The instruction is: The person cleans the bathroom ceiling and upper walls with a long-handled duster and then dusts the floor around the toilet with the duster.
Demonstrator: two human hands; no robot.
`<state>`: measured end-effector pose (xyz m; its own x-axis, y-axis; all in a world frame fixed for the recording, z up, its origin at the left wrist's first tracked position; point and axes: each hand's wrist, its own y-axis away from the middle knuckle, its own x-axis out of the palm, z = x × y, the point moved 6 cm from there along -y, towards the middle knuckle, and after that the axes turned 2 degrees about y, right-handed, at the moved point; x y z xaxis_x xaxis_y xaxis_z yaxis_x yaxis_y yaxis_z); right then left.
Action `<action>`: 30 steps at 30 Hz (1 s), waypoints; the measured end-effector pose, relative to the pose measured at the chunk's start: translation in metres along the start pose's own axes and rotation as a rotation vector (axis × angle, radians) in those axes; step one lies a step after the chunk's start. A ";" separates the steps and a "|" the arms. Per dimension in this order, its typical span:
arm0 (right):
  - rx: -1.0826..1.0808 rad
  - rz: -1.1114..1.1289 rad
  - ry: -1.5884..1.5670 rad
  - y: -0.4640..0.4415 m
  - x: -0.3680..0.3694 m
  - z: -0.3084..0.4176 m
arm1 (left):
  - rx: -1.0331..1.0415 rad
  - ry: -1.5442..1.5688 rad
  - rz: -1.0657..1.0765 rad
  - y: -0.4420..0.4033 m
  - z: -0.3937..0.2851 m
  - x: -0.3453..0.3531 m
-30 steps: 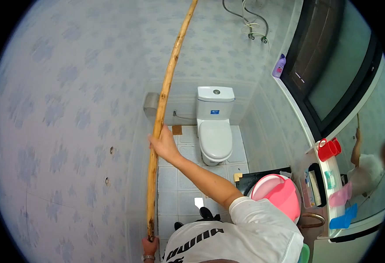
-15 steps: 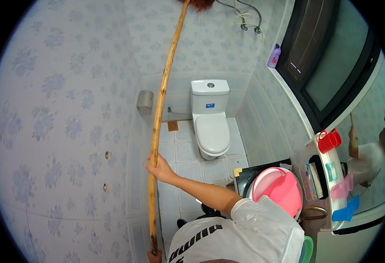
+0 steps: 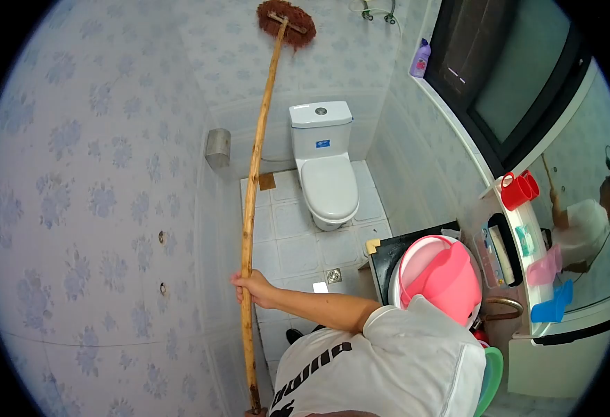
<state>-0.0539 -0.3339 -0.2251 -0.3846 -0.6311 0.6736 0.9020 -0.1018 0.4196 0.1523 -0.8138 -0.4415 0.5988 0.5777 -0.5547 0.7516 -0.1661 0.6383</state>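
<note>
A long wooden-handled mop [image 3: 251,201] with a shaggy reddish-brown head [image 3: 298,33] and a wooden crossbar reaches up to the tiled back wall. Its head appears to lie against that wall, above and left of the toilet. My right hand [image 3: 255,289] is wrapped round the middle of the handle, arm stretched across my body. At the handle's bottom end, my left hand [image 3: 255,413] shows only partly at the frame's lower edge, closed on the pole.
A white toilet [image 3: 328,187] with its lid down stands by the back wall. Pink basins [image 3: 444,278] sit to my right near a shelf with red mugs [image 3: 515,191]. A metal paper holder [image 3: 218,148] juts from the left wall. A purple bottle [image 3: 421,59] stands on the windowsill.
The mop head has come down into full view on the back wall. My right hand has moved slightly down in view, and the whole view has shifted a little.
</note>
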 end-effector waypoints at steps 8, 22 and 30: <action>-0.176 0.040 0.105 -0.005 0.028 0.050 | 0.032 0.091 0.038 -0.014 -0.027 -0.011; -0.390 0.291 0.452 -0.021 0.120 0.150 | 0.135 0.636 0.198 -0.025 -0.139 0.024; -0.500 0.232 0.615 -0.051 0.158 0.183 | 0.242 0.739 0.146 -0.023 -0.203 0.025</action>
<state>-0.1967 -0.2872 -0.0290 -0.1324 -0.9718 0.1954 0.9820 -0.1554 -0.1075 0.0941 -0.6334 -0.3620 0.4214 0.9035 0.0781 0.7694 -0.4017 0.4966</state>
